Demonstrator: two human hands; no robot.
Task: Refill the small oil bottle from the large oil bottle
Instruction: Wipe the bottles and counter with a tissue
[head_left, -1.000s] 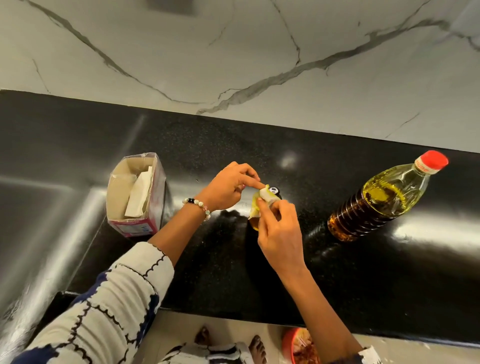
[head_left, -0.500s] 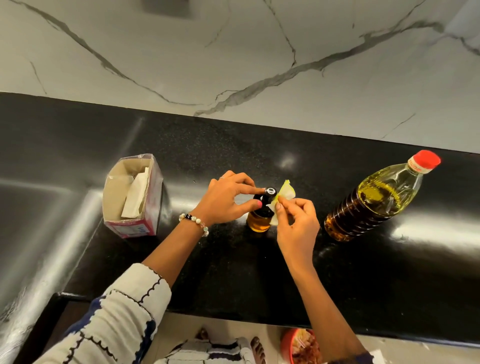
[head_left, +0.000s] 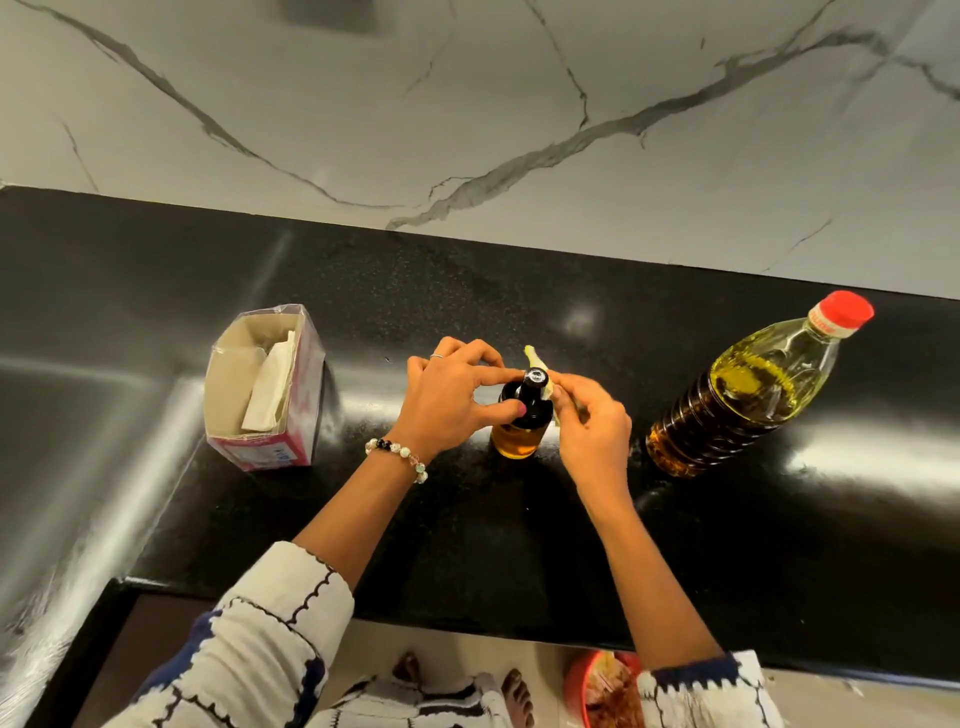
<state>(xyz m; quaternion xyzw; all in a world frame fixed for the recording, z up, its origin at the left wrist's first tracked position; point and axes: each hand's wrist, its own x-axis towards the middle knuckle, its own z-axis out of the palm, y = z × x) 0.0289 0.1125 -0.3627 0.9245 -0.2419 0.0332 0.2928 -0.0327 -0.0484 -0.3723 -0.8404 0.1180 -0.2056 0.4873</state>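
Wall (head_left: 467, 104): white marble with grey veins was seen rising behind the far edge of the counter.
Counter (head_left: 467, 545): a glossy black stone top was shown running left to right, with all the items set on it.
Large oil bottle (head_left: 748, 395): it was pictured upright at the right, well apart from the hands, part-filled with golden oil and closed by a red cap (head_left: 844, 312).
Carton (head_left: 265, 389): an open cardboard box holding folded white paper was seen at the left.
Left hand (head_left: 447, 400): it was curled around the neck of the small bottle, the index finger laid over the top and the thumb pressed on the near side; a beaded bracelet (head_left: 397, 457) was worn at the wrist.
Right hand (head_left: 587, 421): a pale yellow scrap (head_left: 535, 358) was pinched between its fingertips, just beside the small bottle's mouth.
Small oil bottle (head_left: 522, 421): it was shown upright at the centre between both hands, dark-necked, with amber oil in its lower part.
Red bowl (head_left: 597, 691): it was glimpsed below the near counter edge; its contents could not be made out.
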